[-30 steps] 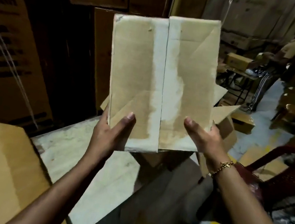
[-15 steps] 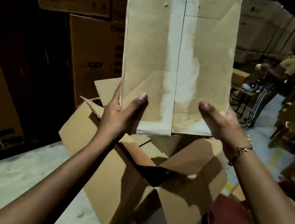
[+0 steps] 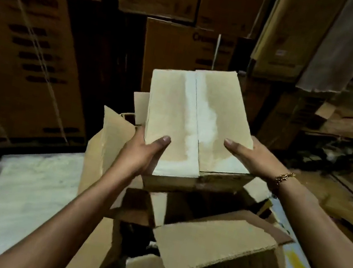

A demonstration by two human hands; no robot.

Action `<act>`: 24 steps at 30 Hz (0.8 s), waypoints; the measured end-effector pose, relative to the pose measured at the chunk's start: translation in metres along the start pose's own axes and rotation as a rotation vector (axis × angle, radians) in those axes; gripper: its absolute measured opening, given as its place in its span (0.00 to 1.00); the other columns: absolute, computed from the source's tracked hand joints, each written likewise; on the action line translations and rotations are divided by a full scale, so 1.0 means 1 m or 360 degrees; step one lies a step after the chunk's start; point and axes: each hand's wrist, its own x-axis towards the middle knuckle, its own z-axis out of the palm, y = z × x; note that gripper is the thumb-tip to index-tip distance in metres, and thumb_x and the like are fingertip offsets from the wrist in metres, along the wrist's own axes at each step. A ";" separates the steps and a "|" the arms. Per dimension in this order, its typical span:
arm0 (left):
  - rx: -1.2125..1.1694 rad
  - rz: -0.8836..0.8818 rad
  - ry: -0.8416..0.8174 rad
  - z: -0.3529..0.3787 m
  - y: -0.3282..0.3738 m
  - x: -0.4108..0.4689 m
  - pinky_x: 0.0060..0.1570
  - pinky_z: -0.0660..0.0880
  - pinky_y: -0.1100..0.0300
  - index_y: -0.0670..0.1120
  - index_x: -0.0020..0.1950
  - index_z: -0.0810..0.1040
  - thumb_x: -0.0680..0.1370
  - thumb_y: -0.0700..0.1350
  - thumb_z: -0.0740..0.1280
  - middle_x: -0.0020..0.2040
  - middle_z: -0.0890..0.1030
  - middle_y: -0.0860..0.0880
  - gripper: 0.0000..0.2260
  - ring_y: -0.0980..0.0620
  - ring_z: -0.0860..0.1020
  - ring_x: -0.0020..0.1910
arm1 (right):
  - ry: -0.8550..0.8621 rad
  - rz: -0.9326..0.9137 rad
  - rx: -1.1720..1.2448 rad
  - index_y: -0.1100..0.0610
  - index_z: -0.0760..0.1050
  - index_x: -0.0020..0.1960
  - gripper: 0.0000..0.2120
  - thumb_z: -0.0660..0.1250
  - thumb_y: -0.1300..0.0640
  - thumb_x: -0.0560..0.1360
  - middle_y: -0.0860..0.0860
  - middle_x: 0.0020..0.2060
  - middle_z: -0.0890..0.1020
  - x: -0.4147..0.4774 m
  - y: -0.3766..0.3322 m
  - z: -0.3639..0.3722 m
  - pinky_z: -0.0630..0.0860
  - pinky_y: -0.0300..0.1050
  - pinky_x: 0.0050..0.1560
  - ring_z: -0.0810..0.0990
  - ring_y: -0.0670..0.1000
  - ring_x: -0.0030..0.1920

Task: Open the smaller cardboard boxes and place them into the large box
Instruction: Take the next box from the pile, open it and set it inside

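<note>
Nearest, the large box (image 3: 209,251) is being seen from above, its matte corrugated flaps splayed outward and one flap edge torn ragged. Its lower part is being cut off by the frame, and its interior is being lost in shadow.

Just above that opening, the smaller box (image 3: 196,123) is being held, a flat rectangular carton tilted away from the camera. Its two top flaps are being met along a centre seam, where a pale, scuffed strip is being shown in the cardboard.

The carton is being gripped at its near corners by both hands. The thumb of the left hand (image 3: 141,153) is being laid over the top face, and so is that of the right hand (image 3: 250,160). The fingers of both are being hidden beneath the carton. A gold-coloured chain bracelet (image 3: 283,178) is being worn on the right wrist.

To the left, a pale, mottled surface (image 3: 21,189) is being partly hidden behind a forearm. Farther back, tall brown cartons (image 3: 179,57) are being kept in stacks, their dark print too blurred to be read. At far right, the clutter is being left too dim to be made out.
</note>
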 end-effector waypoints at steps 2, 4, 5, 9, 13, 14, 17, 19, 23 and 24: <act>0.0064 -0.0145 0.0046 0.012 -0.005 -0.001 0.64 0.75 0.42 0.56 0.71 0.67 0.62 0.72 0.75 0.64 0.81 0.52 0.43 0.47 0.79 0.63 | -0.0118 0.0084 -0.0076 0.43 0.75 0.63 0.32 0.70 0.27 0.66 0.40 0.56 0.83 0.012 0.017 0.000 0.75 0.48 0.63 0.81 0.43 0.56; 0.0128 -0.0295 0.0093 0.022 -0.005 -0.008 0.67 0.73 0.42 0.50 0.74 0.62 0.72 0.60 0.75 0.67 0.77 0.48 0.37 0.44 0.77 0.65 | -0.0316 0.0181 -0.0113 0.47 0.78 0.56 0.23 0.70 0.31 0.70 0.40 0.47 0.85 0.020 0.023 0.002 0.79 0.44 0.54 0.82 0.44 0.50; 0.0174 -0.0371 0.0096 0.027 -0.009 -0.009 0.68 0.72 0.43 0.48 0.75 0.60 0.76 0.54 0.73 0.68 0.75 0.48 0.33 0.44 0.75 0.66 | -0.0410 0.0244 -0.0107 0.48 0.77 0.51 0.17 0.70 0.36 0.73 0.39 0.38 0.84 0.025 0.027 0.003 0.78 0.37 0.43 0.81 0.44 0.44; 0.0457 -0.0527 0.0058 0.040 -0.025 -0.008 0.69 0.71 0.45 0.49 0.78 0.50 0.80 0.50 0.68 0.72 0.71 0.47 0.34 0.43 0.72 0.69 | -0.0594 0.0411 -0.0183 0.53 0.77 0.45 0.14 0.71 0.42 0.75 0.45 0.35 0.81 0.041 0.045 0.014 0.71 0.37 0.34 0.79 0.47 0.41; 0.0658 -0.0559 0.0015 0.048 -0.039 -0.001 0.69 0.71 0.45 0.50 0.81 0.46 0.80 0.50 0.67 0.75 0.69 0.45 0.38 0.42 0.71 0.71 | -0.0690 0.0558 -0.0224 0.63 0.83 0.50 0.43 0.79 0.28 0.51 0.57 0.45 0.87 0.065 0.073 0.029 0.78 0.53 0.60 0.85 0.59 0.51; 0.0720 -0.0569 0.0006 0.050 -0.043 0.001 0.70 0.71 0.44 0.50 0.81 0.46 0.80 0.51 0.67 0.76 0.68 0.44 0.38 0.42 0.70 0.72 | -0.0712 0.0573 -0.0220 0.63 0.83 0.51 0.46 0.80 0.28 0.48 0.57 0.45 0.87 0.071 0.080 0.032 0.77 0.53 0.61 0.85 0.58 0.50; 0.1008 -0.0631 -0.0024 0.057 -0.051 0.011 0.70 0.69 0.44 0.47 0.80 0.50 0.81 0.52 0.65 0.78 0.61 0.37 0.34 0.37 0.68 0.73 | -0.0694 0.0621 -0.0288 0.57 0.77 0.40 0.26 0.78 0.35 0.62 0.52 0.35 0.80 0.075 0.080 0.036 0.74 0.46 0.47 0.79 0.53 0.40; 0.1203 -0.0667 -0.0114 0.063 -0.055 0.016 0.70 0.68 0.46 0.45 0.80 0.52 0.82 0.51 0.63 0.78 0.56 0.34 0.32 0.35 0.67 0.73 | -0.0689 0.0630 -0.0420 0.57 0.74 0.39 0.22 0.76 0.39 0.67 0.52 0.35 0.79 0.079 0.085 0.042 0.73 0.45 0.42 0.77 0.52 0.38; 0.1669 -0.0740 -0.0444 0.088 -0.082 0.020 0.73 0.62 0.44 0.43 0.80 0.55 0.78 0.57 0.67 0.81 0.42 0.33 0.37 0.31 0.55 0.78 | -0.0804 0.0500 -0.0698 0.54 0.76 0.47 0.20 0.77 0.41 0.67 0.51 0.46 0.83 0.081 0.103 0.065 0.77 0.45 0.47 0.80 0.50 0.45; 0.1775 -0.0767 -0.0538 0.096 -0.090 0.019 0.75 0.59 0.41 0.44 0.81 0.55 0.77 0.62 0.66 0.81 0.43 0.34 0.40 0.30 0.49 0.79 | -0.0859 0.0430 -0.0788 0.54 0.76 0.50 0.19 0.76 0.42 0.68 0.50 0.49 0.83 0.082 0.108 0.073 0.76 0.45 0.48 0.80 0.50 0.47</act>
